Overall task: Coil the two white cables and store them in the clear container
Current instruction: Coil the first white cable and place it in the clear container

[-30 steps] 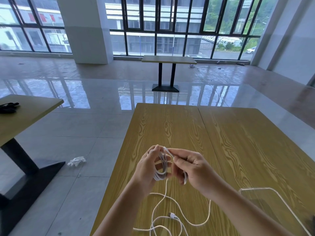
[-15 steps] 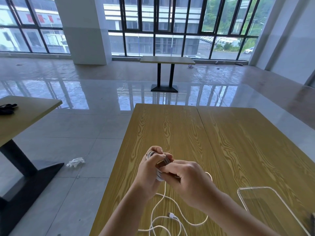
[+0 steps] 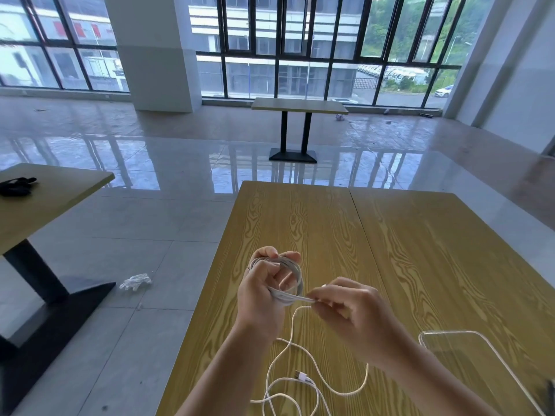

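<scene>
My left hand (image 3: 261,289) holds a coil of white cable (image 3: 292,271) wound in several loops around its fingers, above the wooden table (image 3: 330,223). My right hand (image 3: 351,310) pinches the cable just right of the coil, where the strand leaves the loops. The loose tail hangs down from there and curves across the table. More loose white cable (image 3: 288,385) with a USB plug (image 3: 301,376) lies on the table near the front edge; whether it is the second cable I cannot tell. The clear container (image 3: 468,355) stands at the lower right, partly behind my right forearm.
A second table (image 3: 45,202) with a dark object (image 3: 16,186) stands to the left, across a strip of tiled floor. A white glove (image 3: 135,282) lies on the floor. Another table (image 3: 298,105) stands far back near the windows.
My right hand has moved right and down, away from the coil, drawing the strand sideways. The loops on my left hand now show more fully.
</scene>
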The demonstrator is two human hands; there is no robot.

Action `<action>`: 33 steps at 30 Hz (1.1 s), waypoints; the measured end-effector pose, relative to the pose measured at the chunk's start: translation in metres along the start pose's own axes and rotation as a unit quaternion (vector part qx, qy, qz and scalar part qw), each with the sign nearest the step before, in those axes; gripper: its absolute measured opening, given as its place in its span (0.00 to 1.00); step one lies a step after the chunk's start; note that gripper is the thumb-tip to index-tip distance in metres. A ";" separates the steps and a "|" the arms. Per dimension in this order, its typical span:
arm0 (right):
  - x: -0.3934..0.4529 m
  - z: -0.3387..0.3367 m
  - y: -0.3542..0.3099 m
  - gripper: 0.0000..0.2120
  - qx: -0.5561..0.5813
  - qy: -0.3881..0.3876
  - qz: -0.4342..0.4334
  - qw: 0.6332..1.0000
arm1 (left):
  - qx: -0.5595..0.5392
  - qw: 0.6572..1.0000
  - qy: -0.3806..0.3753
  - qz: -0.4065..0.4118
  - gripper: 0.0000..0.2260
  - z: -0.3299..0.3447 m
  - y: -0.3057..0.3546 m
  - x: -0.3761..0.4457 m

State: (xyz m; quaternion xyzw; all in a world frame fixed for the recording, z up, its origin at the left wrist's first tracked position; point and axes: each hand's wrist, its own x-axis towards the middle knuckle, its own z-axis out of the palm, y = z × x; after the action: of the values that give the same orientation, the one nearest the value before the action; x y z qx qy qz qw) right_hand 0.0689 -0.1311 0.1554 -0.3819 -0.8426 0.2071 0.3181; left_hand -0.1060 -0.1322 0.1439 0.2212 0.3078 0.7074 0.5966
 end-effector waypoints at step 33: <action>0.010 0.011 -0.009 0.14 0.589 -0.007 0.396 0.705 | 0.043 0.999 -0.026 0.021 0.09 -0.003 -0.022 -0.019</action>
State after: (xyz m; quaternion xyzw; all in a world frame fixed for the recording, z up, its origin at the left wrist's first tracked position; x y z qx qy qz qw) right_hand 0.0514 -0.1297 0.1568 -0.4141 -0.3229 0.7706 0.3613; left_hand -0.0886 -0.1491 0.1275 0.2711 0.3181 0.6996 0.5795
